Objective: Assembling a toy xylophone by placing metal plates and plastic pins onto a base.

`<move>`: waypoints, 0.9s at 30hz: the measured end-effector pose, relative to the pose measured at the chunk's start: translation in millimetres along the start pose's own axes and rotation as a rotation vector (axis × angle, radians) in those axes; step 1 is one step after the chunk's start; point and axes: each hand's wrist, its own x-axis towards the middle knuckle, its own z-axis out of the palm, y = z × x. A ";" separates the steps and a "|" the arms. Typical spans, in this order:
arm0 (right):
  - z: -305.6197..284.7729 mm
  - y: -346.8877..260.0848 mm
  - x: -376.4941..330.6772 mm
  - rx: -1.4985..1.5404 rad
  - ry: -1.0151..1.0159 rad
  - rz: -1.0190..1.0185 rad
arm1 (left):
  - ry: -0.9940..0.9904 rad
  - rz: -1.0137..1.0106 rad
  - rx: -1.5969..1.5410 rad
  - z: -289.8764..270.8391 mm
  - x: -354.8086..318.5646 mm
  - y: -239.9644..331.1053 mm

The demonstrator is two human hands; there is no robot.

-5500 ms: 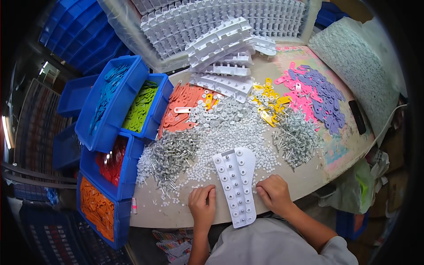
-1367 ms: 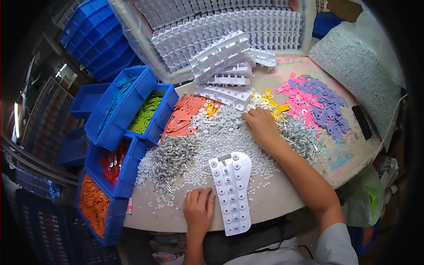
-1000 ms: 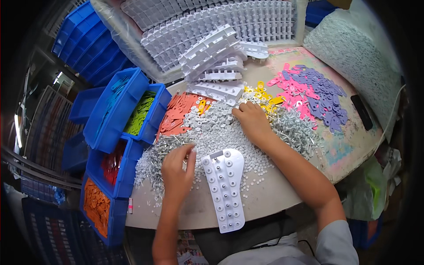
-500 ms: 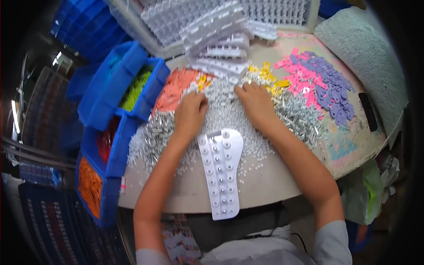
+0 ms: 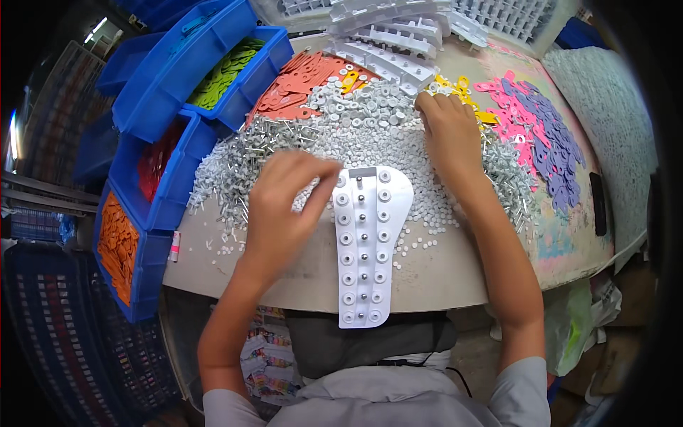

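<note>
A white moulded plate lies at the table's front edge, its lower end overhanging. White rings line its two sides, and small metal pins stand down its middle channel. My left hand, slightly blurred, has thumb and forefinger pinched together by the plate's upper left corner; anything between them is too small to make out. Farther back, my right hand curls its fingers down at the edge of a heap of small white round pieces, beside some yellow flat pieces. Its fingertips are partly hidden.
Metal pins lie heaped left, with more pins right. Blue bins hold green, red and orange pieces. Coral pieces, pink pieces and purple pieces spread farther back. White plates are stacked behind; a dark phone-like slab lies right.
My left hand has come back from the heap toward the plate's upper left corner. My right hand stays at the heap's right edge. The whole view has shifted.
</note>
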 end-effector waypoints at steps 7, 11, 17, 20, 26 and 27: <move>-63.0 -17.7 8.8 0.254 0.244 -0.064 | -0.097 -0.493 -0.286 -26.1 -101.7 26.0; -98.1 -29.6 6.1 0.549 0.374 0.026 | -0.088 -0.387 -0.329 -19.3 -141.0 42.1; -162.8 -68.1 -42.2 0.710 0.157 -0.027 | -0.134 -0.298 -0.381 -13.1 -152.7 62.9; -165.9 -87.4 -81.8 0.797 -0.299 -0.128 | -0.145 -0.279 -0.380 -13.5 -157.4 63.9; -153.7 -105.5 -145.1 0.969 -0.619 0.177 | -0.174 -0.283 -0.309 -4.8 -152.1 68.1; -152.9 -107.0 -149.7 0.977 -0.617 0.192 | -0.179 -0.286 -0.313 -4.0 -152.6 68.9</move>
